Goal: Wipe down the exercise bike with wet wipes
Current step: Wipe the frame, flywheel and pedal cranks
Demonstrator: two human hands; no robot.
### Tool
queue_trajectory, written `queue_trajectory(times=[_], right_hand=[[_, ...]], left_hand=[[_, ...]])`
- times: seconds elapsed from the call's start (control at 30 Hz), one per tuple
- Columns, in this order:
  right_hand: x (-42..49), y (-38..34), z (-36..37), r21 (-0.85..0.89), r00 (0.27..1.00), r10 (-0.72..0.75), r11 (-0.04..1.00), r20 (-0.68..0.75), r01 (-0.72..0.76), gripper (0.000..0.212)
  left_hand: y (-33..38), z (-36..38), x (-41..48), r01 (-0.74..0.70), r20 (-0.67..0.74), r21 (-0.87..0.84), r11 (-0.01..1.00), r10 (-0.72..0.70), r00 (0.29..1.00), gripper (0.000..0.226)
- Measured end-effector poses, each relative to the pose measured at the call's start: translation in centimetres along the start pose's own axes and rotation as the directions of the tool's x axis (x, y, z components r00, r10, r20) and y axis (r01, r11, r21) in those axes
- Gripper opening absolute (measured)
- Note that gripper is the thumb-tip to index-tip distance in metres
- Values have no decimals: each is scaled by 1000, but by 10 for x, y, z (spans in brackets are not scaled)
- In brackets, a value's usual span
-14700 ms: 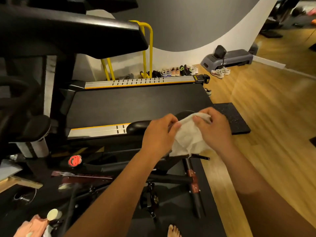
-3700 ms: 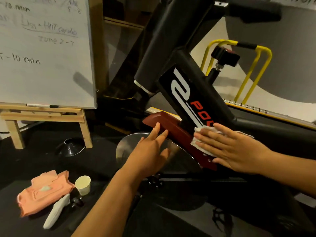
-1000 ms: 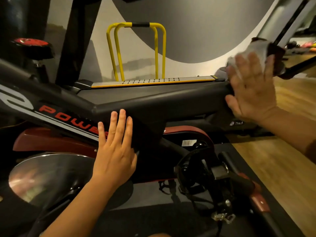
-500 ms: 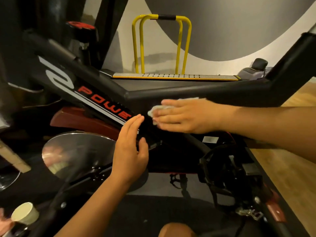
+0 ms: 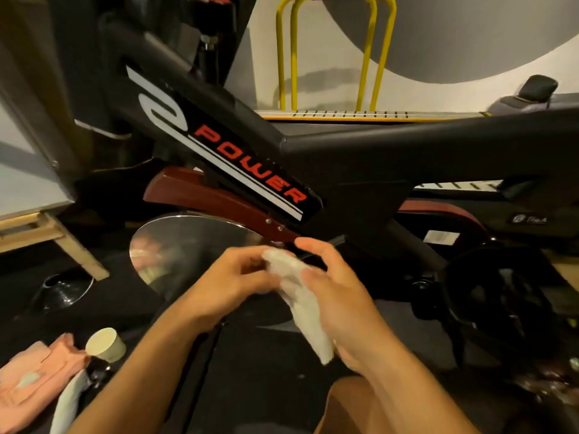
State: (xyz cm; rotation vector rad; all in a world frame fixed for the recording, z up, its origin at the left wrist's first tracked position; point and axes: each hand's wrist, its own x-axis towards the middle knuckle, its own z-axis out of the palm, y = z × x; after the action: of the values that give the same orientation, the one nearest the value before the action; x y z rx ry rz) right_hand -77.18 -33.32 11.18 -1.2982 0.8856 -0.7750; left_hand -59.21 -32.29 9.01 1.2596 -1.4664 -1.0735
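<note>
Both hands meet low at the centre of the view, sharing a crumpled white wet wipe (image 5: 297,289). The left hand (image 5: 232,281) pinches the wipe's upper end with curled fingers. The right hand (image 5: 340,297) cups it from three o'clock, thumb pressed on the damp, creased sheet, whose tail hangs limp past the palm.

At twelve o'clock from the hands runs the matte black exercise bike frame (image 5: 360,158), a boxy sloping beam lettered POWER in red. Under it lie a glossy dark-red curved guard (image 5: 216,198) and a polished, mirror-bright metal flywheel disc (image 5: 185,245).

At eight o'clock, on the dark floor mat, a small cream paper cup (image 5: 105,344) lies beside a soft pink pack (image 5: 34,374).
</note>
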Motion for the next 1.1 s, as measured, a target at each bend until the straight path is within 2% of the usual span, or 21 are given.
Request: queue_trajectory(times=[0.07,0.17,0.2,0.23,0.27,0.3,0.33,0.37,0.4,0.47,0.5,0.53,0.57,0.63,0.7,0.77,0.83,0.9,0.97,1.07,1.1], right_hand=[[10,13,-8,228,998,43,973,-43,-32,29],[17,28,-17,329,992,36,944,-124,7,36],[18,34,-21,260,978,1,964,-208,54,42],[16,40,-24,106,943,-66,989,-327,106,45],[13,48,-27,-115,864,-189,982,-467,153,47],[11,55,-29,-357,736,-373,915,-565,189,44],[9,61,-30,-557,597,-561,801,-573,218,37],[9,67,-30,-661,527,-674,706,-517,255,29],[12,68,-25,-663,535,-715,669,-451,336,21],[27,49,-17,-370,730,-546,832,-411,414,18],[37,39,-17,-201,785,-443,896,-432,395,21],[48,28,-22,-123,762,-412,905,-500,408,23],[58,15,-28,-124,698,-429,887,-573,444,20],[71,-1,-40,-141,613,-472,849,-634,509,8],[77,1,-45,-65,642,-420,864,-641,500,10],[79,14,-46,-9,708,-331,909,-624,417,10],[80,23,-48,-50,729,-287,943,-621,328,8],[80,17,-53,-100,742,-292,951,-604,293,8],[77,2,-57,-141,743,-351,933,-570,333,13],[77,-23,-55,-193,720,-443,893,-534,407,17],[78,-27,-53,-121,747,-404,907,-528,404,17]], left_hand=[[0,8,5,-19,-152,45,999,26,988,9],[3,20,20,-53,-289,67,996,71,955,17],[6,24,26,-56,-295,117,992,89,951,16],[8,28,31,-59,-290,190,980,114,950,16],[10,31,36,-67,-275,273,960,145,951,15],[13,34,42,-83,-258,369,926,187,948,14],[17,38,47,-106,-239,454,885,236,942,13],[22,41,52,-137,-209,521,843,281,937,12],[28,44,59,-178,-162,561,809,317,934,11],[40,48,73,-267,-65,558,785,363,930,10],[46,49,77,-304,-49,508,806,379,924,10],[50,49,81,-334,-71,435,836,401,913,11],[52,49,84,-359,-140,366,859,432,891,13],[47,46,90,-374,-339,296,879,463,819,16],[34,44,92,-292,-448,324,900,418,790,16],[14,46,87,-141,-455,441,886,356,816,15],[-5,51,78,34,-456,524,851,247,855,16],[-9,54,75,118,-495,532,838,195,846,14],[10,55,74,90,-577,538,838,288,764,4],[46,67,64,-101,-644,564,820,513,568,18],[55,74,59,-190,-623,530,826,532,573,14]])
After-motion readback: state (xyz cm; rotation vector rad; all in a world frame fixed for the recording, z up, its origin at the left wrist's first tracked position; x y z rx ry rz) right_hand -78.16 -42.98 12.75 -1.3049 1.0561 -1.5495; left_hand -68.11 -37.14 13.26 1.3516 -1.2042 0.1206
